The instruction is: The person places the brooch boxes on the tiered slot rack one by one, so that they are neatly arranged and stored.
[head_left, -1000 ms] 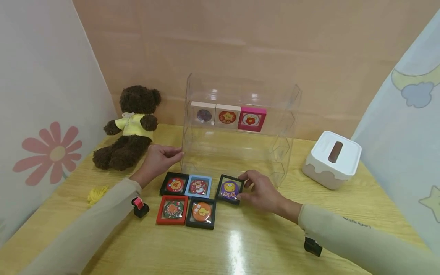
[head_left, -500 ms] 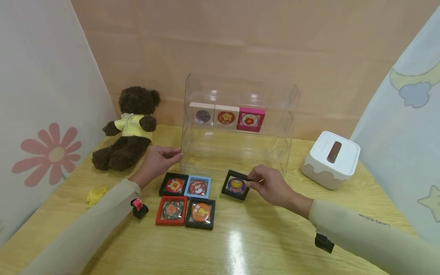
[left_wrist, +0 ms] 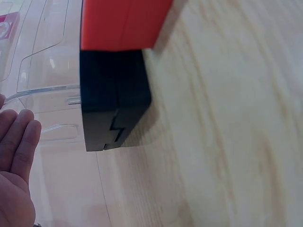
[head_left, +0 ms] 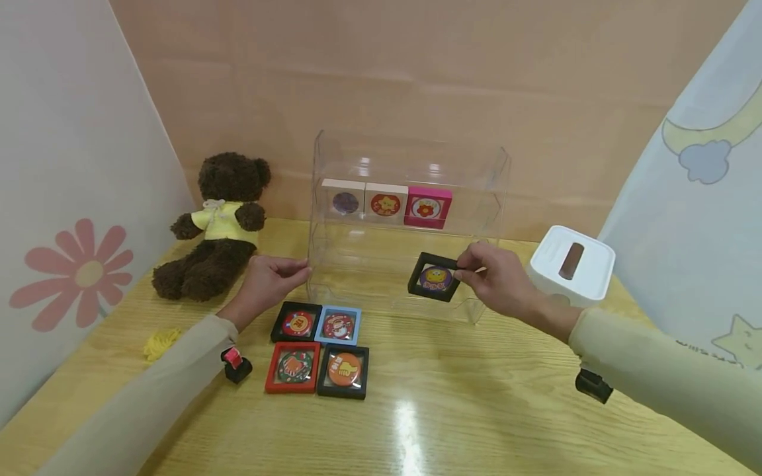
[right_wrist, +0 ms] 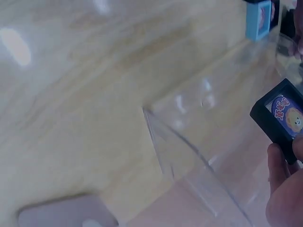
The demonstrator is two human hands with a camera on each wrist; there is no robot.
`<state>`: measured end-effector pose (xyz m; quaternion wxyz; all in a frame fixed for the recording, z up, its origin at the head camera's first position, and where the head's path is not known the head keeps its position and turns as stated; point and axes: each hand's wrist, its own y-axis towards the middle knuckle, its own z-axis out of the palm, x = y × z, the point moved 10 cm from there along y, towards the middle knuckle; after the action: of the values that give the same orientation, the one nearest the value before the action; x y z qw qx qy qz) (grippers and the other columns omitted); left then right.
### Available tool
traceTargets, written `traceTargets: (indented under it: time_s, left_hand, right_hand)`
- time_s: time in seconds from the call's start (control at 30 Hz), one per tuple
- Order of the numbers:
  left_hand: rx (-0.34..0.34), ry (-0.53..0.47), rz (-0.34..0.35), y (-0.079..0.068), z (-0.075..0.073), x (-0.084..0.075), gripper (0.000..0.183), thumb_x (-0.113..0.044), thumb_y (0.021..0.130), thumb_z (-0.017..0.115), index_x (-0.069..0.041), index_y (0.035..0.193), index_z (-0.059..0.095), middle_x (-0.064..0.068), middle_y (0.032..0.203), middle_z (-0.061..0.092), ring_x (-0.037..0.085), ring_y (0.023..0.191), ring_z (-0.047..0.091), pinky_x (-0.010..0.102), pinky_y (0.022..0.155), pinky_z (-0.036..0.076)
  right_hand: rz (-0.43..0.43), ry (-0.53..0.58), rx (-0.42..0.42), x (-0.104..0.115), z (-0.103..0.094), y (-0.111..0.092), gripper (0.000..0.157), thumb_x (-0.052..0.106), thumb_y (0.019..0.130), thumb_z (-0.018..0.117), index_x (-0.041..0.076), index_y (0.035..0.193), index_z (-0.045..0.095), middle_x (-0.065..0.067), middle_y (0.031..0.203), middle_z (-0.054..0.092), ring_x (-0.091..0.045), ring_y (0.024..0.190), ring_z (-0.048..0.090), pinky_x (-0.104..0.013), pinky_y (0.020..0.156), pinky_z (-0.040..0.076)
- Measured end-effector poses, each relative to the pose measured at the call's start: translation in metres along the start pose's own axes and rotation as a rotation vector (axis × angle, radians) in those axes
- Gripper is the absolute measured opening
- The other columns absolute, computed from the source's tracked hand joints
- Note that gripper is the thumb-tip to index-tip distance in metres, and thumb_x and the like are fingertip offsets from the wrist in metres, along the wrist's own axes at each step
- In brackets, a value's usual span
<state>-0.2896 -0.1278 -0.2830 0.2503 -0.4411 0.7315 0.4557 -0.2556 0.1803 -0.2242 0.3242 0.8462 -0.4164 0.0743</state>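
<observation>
My right hand (head_left: 499, 281) pinches a black square display frame (head_left: 437, 281) by its right side, between thumb and fingers. Inside the frame is a round purple badge with a yellow cartoon face. It is raised, overlapping the lower front of a clear tiered display rack (head_left: 357, 246) in the head view. The left hand (head_left: 268, 283) pinches the left side edge of that rack. On the upper tier stand a white frame (head_left: 344, 200), a second white frame (head_left: 386, 203) and a pink frame (head_left: 427, 207), side by side, each with a round badge.
Before the rack lie a black frame (head_left: 296, 322), a light blue frame (head_left: 338, 326), a red frame (head_left: 292, 367) and another black frame (head_left: 343, 371). A brown teddy bear (head_left: 217, 225) sits left, above yellow string (head_left: 161, 344). A white lidded box (head_left: 571, 264) stands right.
The right hand has lifted the black frame off the table and carried it up and right to the rack's front. The left hand keeps its place at the rack's edge.
</observation>
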Motion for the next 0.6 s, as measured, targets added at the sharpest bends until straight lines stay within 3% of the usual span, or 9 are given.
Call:
traceTargets:
  time_s: [0.13, 0.37, 0.6]
  left_hand:
    - [-0.002, -0.006, 0.015, 0.0, 0.0, 0.001, 0.015, 0.003, 0.085, 0.068, 0.012, 0.098, 0.07, 0.021, 0.087, 0.068, 0.03, 0.077, 0.068, 0.017, 0.06, 0.051]
    - [-0.018, -0.002, 0.03, 0.0, -0.001, 0.0, 0.014, 0.004, 0.084, 0.069, 0.011, 0.096, 0.07, 0.021, 0.086, 0.068, 0.028, 0.075, 0.069, 0.016, 0.06, 0.051]
    - [-0.01, -0.01, 0.009, 0.0, 0.0, 0.001, 0.014, 0.004, 0.084, 0.069, 0.012, 0.096, 0.07, 0.022, 0.086, 0.068, 0.025, 0.075, 0.069, 0.017, 0.06, 0.052]
  right_hand:
    - [0.009, -0.04, -0.017, -0.003, -0.021, 0.01, 0.015, -0.01, 0.08, 0.07, 0.001, 0.081, 0.06, -0.005, 0.08, 0.062, -0.02, 0.072, 0.063, -0.028, 0.062, 0.055]
    - [0.004, -0.089, -0.054, -0.009, -0.042, 0.021, 0.013, -0.011, 0.08, 0.069, -0.002, 0.083, 0.06, -0.01, 0.079, 0.064, -0.022, 0.073, 0.066, -0.025, 0.063, 0.055]
    - [-0.003, -0.117, -0.113, -0.008, -0.063, 0.034, 0.013, -0.014, 0.08, 0.068, -0.004, 0.082, 0.059, -0.013, 0.081, 0.062, -0.025, 0.073, 0.066, -0.009, 0.063, 0.048]
